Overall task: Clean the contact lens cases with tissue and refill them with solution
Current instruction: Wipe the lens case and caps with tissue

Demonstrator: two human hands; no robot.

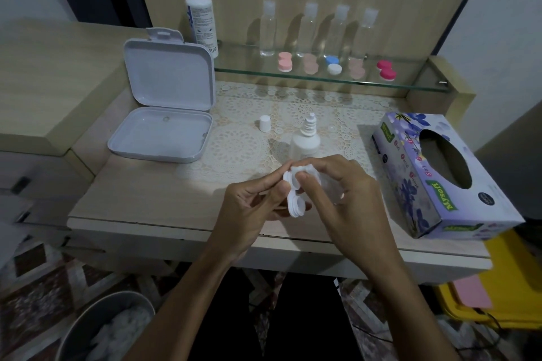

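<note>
the left hand (249, 202) pinches a white lens case (294, 199) by its edge, thumb on the near side, holding it tilted above the front of the table (164, 202). the right hand (349, 193) has its thumb and fingers curled round a bit of tissue (296, 170), pressing it into the case's upper well. its other fingers are bent; something pale shows under them, too blurred to tell.

just behind the hands stands a small white dropper bottle (305, 138), uncapped, on a lace mat (240, 138). its cap (264, 122) sits upright to the left, apart from it. further left lies an open grey box (164, 114), lid propped up. to the right is a tissue box (440, 173), angled at the table's edge.

at the back, a tall solution bottle (199, 12) stands beside a glass shelf (322, 79) with four clear bottles (319, 29) in a row and five lens cases (331, 64) in front of them, pink, peach, blue-and-white and magenta. down on the floor at the left, a bin (108, 328) holds crumpled white tissue.
</note>
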